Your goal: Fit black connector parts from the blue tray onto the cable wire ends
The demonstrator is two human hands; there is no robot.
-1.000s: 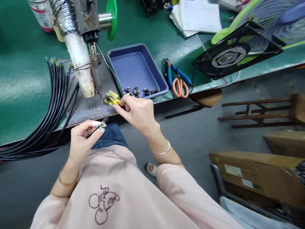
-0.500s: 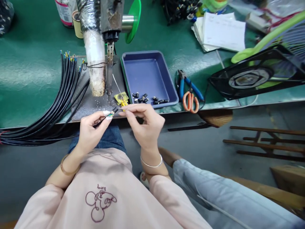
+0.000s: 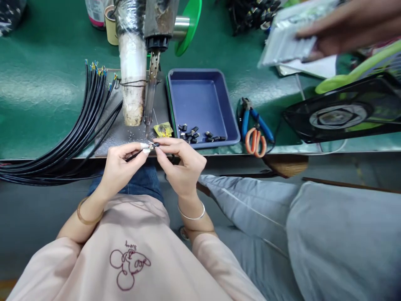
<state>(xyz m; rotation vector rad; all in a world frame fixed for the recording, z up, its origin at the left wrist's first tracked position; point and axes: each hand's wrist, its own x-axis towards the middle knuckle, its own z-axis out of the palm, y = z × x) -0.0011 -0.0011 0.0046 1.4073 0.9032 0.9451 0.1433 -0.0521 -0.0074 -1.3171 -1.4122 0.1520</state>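
Observation:
My left hand (image 3: pixel 123 165) is closed, pinching the end of a black cable (image 3: pixel 131 157) whose thin coloured wires show at the fingertips. At those wires sits a small black connector (image 3: pixel 156 144). The fingertips of my right hand (image 3: pixel 183 163) close on this connector from the right; a fine silvery strand shows beside them. Just above both hands hangs the tip of a soldering iron (image 3: pixel 148 119). A yellow pad (image 3: pixel 163 129) lies right behind my right fingers. To the left stretches a bundle of black cables (image 3: pixel 75 133) with stripped coloured ends.
A blue tray (image 3: pixel 203 75) holds several black connectors (image 3: pixel 189 134). Right of it lie blue-handled cutters (image 3: pixel 246 115) and orange-handled scissors (image 3: pixel 255 142). A foil-wrapped pipe (image 3: pixel 133 75) stands left of the iron. A co-worker's hand (image 3: pixel 341 33) holds a whitish pack (image 3: pixel 285 39) above a black fan (image 3: pixel 340 115).
My right fingertips have moved left onto the connector and now meet my left hand. A co-worker's hand with a pack has come in at upper right, and grey clothing fills the lower right.

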